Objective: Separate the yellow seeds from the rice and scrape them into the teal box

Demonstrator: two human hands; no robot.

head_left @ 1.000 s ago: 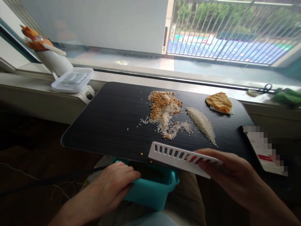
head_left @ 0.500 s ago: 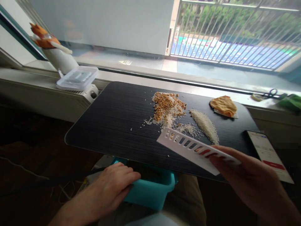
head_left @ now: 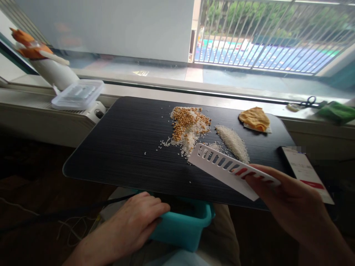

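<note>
My right hand (head_left: 280,199) grips a white slotted plastic scraper (head_left: 222,164), whose far end rests on the black table (head_left: 127,147) at the near edge of a mixed heap of yellow beans and white rice (head_left: 188,127). A separate strip of white rice (head_left: 232,138) lies just right of the heap. My left hand (head_left: 133,225) is closed over the rim of a teal plastic bin (head_left: 185,225) held below the table's front edge.
A yellow crumpled cloth (head_left: 255,119) lies at the table's back right, a phone (head_left: 305,171) at its right edge. On the sill stand a clear lidded box (head_left: 77,94), a white holder with orange tools (head_left: 50,66), scissors (head_left: 307,102) and a green cloth (head_left: 335,112).
My right hand has carried the scraper from the table's front edge up to the near side of the heap. The left hand and bin have stayed put.
</note>
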